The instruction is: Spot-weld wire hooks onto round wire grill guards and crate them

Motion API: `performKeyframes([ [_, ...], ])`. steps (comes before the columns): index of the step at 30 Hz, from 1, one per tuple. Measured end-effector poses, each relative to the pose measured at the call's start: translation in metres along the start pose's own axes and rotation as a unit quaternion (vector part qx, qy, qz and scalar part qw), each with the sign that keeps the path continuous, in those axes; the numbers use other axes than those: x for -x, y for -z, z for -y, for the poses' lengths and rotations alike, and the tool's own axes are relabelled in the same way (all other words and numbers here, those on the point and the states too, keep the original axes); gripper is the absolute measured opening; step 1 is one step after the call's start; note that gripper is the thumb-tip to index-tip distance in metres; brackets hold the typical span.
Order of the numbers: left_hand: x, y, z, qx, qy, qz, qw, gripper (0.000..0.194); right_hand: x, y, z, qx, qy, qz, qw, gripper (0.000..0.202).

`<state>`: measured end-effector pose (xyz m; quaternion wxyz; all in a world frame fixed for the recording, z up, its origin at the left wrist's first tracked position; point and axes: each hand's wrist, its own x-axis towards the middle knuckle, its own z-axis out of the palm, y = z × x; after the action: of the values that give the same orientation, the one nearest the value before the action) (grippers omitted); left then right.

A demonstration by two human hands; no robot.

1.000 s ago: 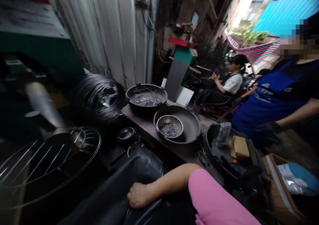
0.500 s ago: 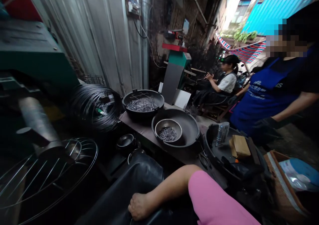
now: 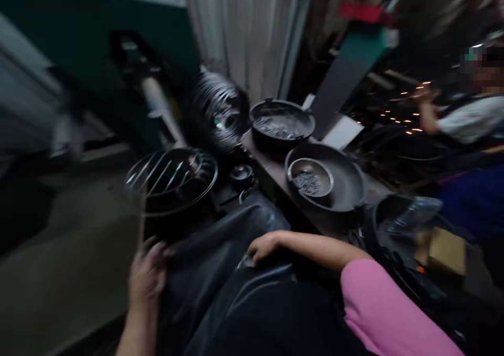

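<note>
My right hand (image 3: pixel 262 247) is closed over the black apron (image 3: pixel 220 240) on my lap. A small shiny bit shows under its fingers, too blurred to name. My left hand (image 3: pixel 151 269) is beside the apron's left edge, its fingers smeared by motion. Ahead of it is a round wire rack (image 3: pixel 210 190) under the machine's shaft (image 3: pixel 161 106). A small metal bowl (image 3: pixel 331 175) of short bent metal pieces (image 3: pixel 307 184) sits inside a wide black pan (image 3: pixel 350 188). Farther back, another black pan (image 3: pixel 281 139) holds more metal pieces.
A coil of wire (image 3: pixel 216 104) lies near the green machine (image 3: pixel 157 20). At right, a black tub (image 3: pixel 378 230) holds a cardboard box (image 3: pixel 447 251) and a clear plastic bag (image 3: pixel 417 211). A seated person (image 3: pixel 468 122) is near flying sparks; a blue apron (image 3: pixel 468 198) shows beside them.
My view has swung left, so things appear farther right. My left hand has come into view. My right hand remains closed over my lap. Sparks now show near the seated person.
</note>
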<state>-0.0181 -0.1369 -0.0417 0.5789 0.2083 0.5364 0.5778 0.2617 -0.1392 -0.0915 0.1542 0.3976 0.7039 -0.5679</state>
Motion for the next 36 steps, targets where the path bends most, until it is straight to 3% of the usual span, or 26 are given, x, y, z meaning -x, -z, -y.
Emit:
performKeyframes([
  [2, -0.004, -0.006, 0.027, -0.091, 0.021, 0.045, 0.995, 0.036, 0.007, 0.005, -0.002, -0.16, -0.026, 0.008, 0.987, 0.011],
  [4, -0.006, -0.016, 0.05, -0.188, 0.056, 0.157, 0.968, 0.04, 0.011, 0.006, -0.003, -0.3, -0.025, 0.03, 0.953, 0.01],
  [6, 0.001, -0.027, 0.065, -0.231, 0.1, 0.249, 0.935, 0.041, 0.014, 0.003, -0.002, -0.395, -0.013, 0.041, 0.918, 0.008],
  [8, 0.012, -0.038, 0.074, -0.242, 0.134, 0.298, 0.914, 0.041, 0.015, -0.003, 0.0, -0.445, 0.001, 0.034, 0.895, 0.008],
  [11, 0.023, -0.047, 0.085, -0.239, 0.179, 0.298, 0.907, 0.038, 0.014, -0.008, 0.003, -0.477, 0.01, 0.011, 0.879, 0.011],
  [17, 0.027, -0.05, 0.107, -0.137, 0.286, 0.223, 0.922, 0.038, 0.009, -0.013, 0.002, -0.486, 0.026, -0.016, 0.873, 0.015],
  [22, 0.035, -0.051, 0.115, -0.143, 0.295, 0.182, 0.927, 0.033, 0.006, -0.021, -0.007, -0.415, 0.01, -0.021, 0.91, 0.015],
  [28, 0.038, -0.053, 0.119, -0.145, 0.319, 0.155, 0.924, 0.024, 0.003, -0.02, -0.012, -0.158, 0.02, -0.094, 0.983, 0.025],
  [31, 0.037, -0.054, 0.12, -0.142, 0.326, 0.158, 0.921, 0.022, 0.004, -0.017, -0.009, 0.012, 0.036, -0.14, 0.989, 0.029],
  [36, 0.038, -0.054, 0.119, -0.127, 0.339, 0.148, 0.92, 0.02, 0.006, -0.015, -0.008, 0.131, 0.011, -0.113, 0.985, 0.024],
])
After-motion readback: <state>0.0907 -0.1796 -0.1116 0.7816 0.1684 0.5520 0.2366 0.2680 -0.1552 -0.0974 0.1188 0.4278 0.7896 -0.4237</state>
